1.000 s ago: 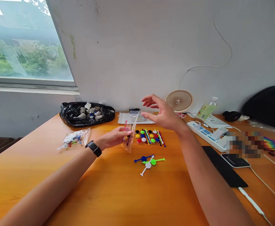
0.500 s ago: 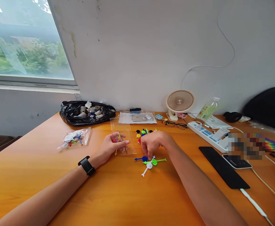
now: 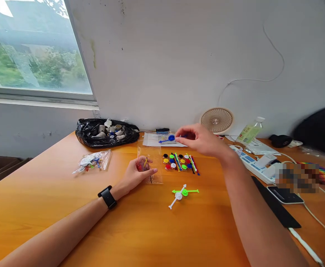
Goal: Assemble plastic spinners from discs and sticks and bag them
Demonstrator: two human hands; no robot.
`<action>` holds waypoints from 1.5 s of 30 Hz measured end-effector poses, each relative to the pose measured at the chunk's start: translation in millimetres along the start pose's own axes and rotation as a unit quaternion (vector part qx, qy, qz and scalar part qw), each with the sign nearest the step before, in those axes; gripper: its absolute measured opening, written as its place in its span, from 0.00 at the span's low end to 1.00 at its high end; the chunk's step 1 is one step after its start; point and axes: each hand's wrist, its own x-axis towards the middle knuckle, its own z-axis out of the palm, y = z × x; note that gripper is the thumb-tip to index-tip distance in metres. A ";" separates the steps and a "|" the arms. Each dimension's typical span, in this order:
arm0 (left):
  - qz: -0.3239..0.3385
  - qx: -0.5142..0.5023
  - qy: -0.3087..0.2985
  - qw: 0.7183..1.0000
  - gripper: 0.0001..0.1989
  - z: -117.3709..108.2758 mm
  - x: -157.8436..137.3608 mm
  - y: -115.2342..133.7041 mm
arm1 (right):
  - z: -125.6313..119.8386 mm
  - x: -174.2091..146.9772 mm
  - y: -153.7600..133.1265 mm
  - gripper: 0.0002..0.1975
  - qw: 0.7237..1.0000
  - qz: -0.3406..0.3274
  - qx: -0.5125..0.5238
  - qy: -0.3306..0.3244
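My left hand [image 3: 140, 171] is closed around a clear plastic bag [image 3: 155, 174] that has red, yellow and dark pieces in it. Raised above the table, my right hand [image 3: 197, 139] pinches a blue arrow spinner [image 3: 168, 139] with a round hub. A white arrow spinner [image 3: 178, 196] and a green arrow spinner [image 3: 185, 192] lie crossed on the table below. Behind them are coloured discs [image 3: 173, 165] and coloured arrow sticks [image 3: 192, 164], set out in groups.
At the left lies a filled clear bag [image 3: 91, 162], with a black plastic bag [image 3: 81, 135] of grey rolls behind it. A fan [image 3: 216, 120], a bottle [image 3: 251, 129], a power strip [image 3: 251, 163] and a black slab [image 3: 276, 207] stand or lie toward the right.
My right hand has lifted the blue spinner off the table, up and away from the white and green ones. The discs and sticks are now uncovered. My left hand still holds the bag.
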 end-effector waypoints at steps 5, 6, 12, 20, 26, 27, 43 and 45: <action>0.024 0.038 -0.005 0.999 0.25 2.4 -1.2 -1.7 | 31.0 6.4 -28.0 0.10 0.990 -0.105 -0.040 0.081; 0.030 0.043 -0.007 0.999 0.25 2.7 -1.5 -2.4 | 36.8 7.1 -32.1 0.11 0.988 -0.114 -0.073 0.076; 0.057 0.077 -0.011 0.995 0.23 4.7 -3.3 -4.6 | 53.8 6.3 -42.4 0.11 0.954 -0.133 -0.266 0.034; 0.077 0.093 -0.020 0.993 0.22 6.3 -3.8 -7.8 | 57.9 7.9 -31.6 0.13 0.929 -0.126 -0.346 -0.026; 0.084 0.110 -0.009 0.990 0.20 5.8 -5.0 -2.7 | 53.8 8.6 -29.8 0.13 0.943 -0.134 -0.303 -0.020; 0.084 0.107 -0.009 0.991 0.20 5.7 -5.1 -1.6 | 51.3 7.9 -28.4 0.12 0.949 -0.133 -0.284 -0.021; 0.121 0.121 0.003 0.985 0.18 1.7 -3.5 1.1 | 32.4 7.0 3.7 0.06 0.975 -0.072 -0.118 -0.176; 0.120 0.123 -0.002 0.985 0.18 0.7 -3.3 1.1 | 30.1 6.8 2.1 0.05 0.978 -0.073 -0.106 -0.166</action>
